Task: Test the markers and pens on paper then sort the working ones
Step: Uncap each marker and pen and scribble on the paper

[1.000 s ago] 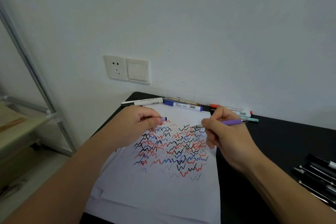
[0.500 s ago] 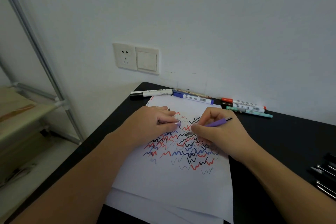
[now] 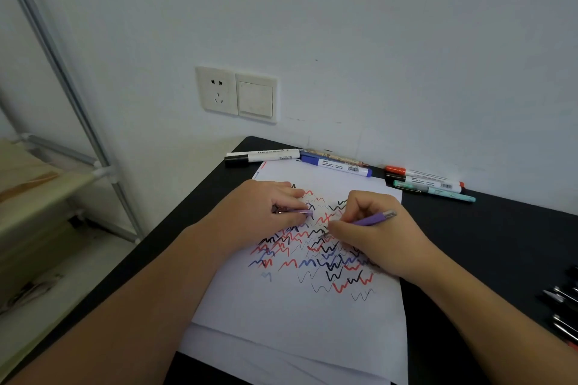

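Hands at work on the test sheet

Both forearms reach in from the near edge and meet over the paper (image 3: pixel 300 316), which lies on the black table (image 3: pixel 488 228) and is covered in black, red and blue zigzag scribbles (image 3: pixel 316 253); the right hand (image 3: pixel 375 234) rests its heel on the sheet, fingers curled tight round a purple pen (image 3: pixel 372 219) in a writing grip, the barrel slanting up and away to the right, the tip down among the scribbles; the left hand (image 3: pixel 266 212) lies knuckles up on the paper just beside it, thumb and fingers pinching the pen's purple cap (image 3: pixel 295 211), which points towards the right hand. Along the wall beyond the sheet lie a black-capped marker (image 3: pixel 261 157), a blue marker (image 3: pixel 336 166), and a red marker (image 3: pixel 422 174) near a teal pen (image 3: pixel 434 191); dark pens (image 3: pixel 563 309) sit at the table's right edge.
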